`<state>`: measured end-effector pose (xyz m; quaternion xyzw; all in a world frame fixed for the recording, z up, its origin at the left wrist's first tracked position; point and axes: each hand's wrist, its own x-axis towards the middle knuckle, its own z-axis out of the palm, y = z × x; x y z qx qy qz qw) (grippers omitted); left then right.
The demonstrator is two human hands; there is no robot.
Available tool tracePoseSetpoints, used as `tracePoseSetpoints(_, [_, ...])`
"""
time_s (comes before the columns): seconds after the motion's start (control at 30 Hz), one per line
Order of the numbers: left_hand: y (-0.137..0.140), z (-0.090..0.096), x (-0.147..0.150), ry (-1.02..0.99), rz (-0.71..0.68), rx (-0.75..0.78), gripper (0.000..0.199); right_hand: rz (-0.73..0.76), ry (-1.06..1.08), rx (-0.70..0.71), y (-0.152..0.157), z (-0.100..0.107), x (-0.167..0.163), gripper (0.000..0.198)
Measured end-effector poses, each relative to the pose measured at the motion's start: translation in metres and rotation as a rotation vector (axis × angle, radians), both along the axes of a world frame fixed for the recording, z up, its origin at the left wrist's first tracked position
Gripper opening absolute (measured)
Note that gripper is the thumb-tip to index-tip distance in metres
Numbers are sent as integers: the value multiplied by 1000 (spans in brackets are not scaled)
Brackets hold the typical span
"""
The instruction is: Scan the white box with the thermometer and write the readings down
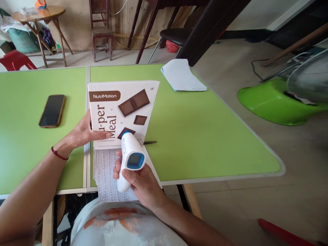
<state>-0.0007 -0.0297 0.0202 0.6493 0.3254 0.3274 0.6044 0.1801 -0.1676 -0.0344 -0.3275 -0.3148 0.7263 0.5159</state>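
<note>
My left hand (84,131) grips the lower left side of a white box (107,119) printed "NutriMotion" with chocolate pieces, its thumb across the front. The box is held upright over the table. Wrapped in my right hand (143,182) is a white infrared thermometer (129,147) with a blue-rimmed screen facing me. Its front end overlaps the box's lower edge; I cannot tell whether they touch. Below the box lie sheets of handwritten paper (110,174), partly hidden by the box and my right hand. A dark pen (150,142) pokes out to the right of the box.
A phone (52,111) lies on the green table (205,136) at left. Folded white paper (181,75) rests near the far edge. Beyond are a wooden chair (101,36), a round table (41,13) and, on the right, a bright green plastic seat (271,102).
</note>
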Motion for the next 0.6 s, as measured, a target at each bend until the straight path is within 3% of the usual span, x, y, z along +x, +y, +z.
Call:
tracePoseSetpoints(0.17, [0,0,1,-35,-8,6,65,0,-10,10,0,-2,-1,38])
tracePoseSetpoints(0.33, [0,1,1,-4,-28,42,47,-16,-30,1,1,2,-2,40])
tracePoseSetpoints(0.6, [-1,3,1,-1,-32,28,45,-6,-2,-9,2,4,-3,44])
